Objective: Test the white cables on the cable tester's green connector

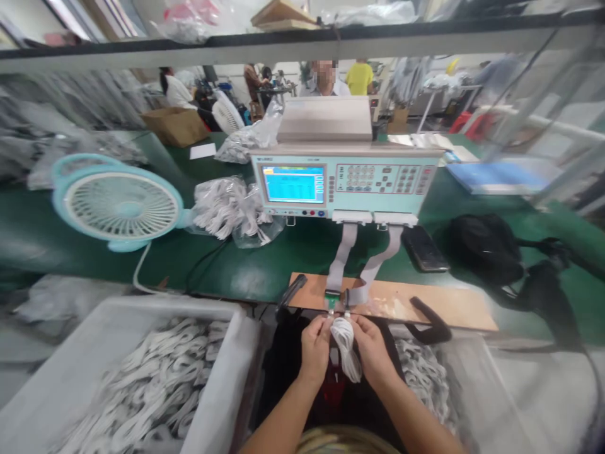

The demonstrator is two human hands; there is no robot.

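Note:
My left hand [315, 348] and my right hand [372, 350] together grip a coiled white cable [345, 347] just below the front edge of a wooden board [425, 302]. The cable's ends point up at small connectors [338, 304] on the board's edge. Two grey ribbon cables [352, 265] run from those connectors to a pale blue test machine [340, 183] with a lit blue screen [293, 184] and a keypad.
A white bin [94, 340] of coiled white cables stands at the left, another pile [425, 378] at the right. A light blue fan [118, 205], bagged cables [231, 211], a phone [424, 248] and a black bag [486, 246] lie on the green table. People work behind.

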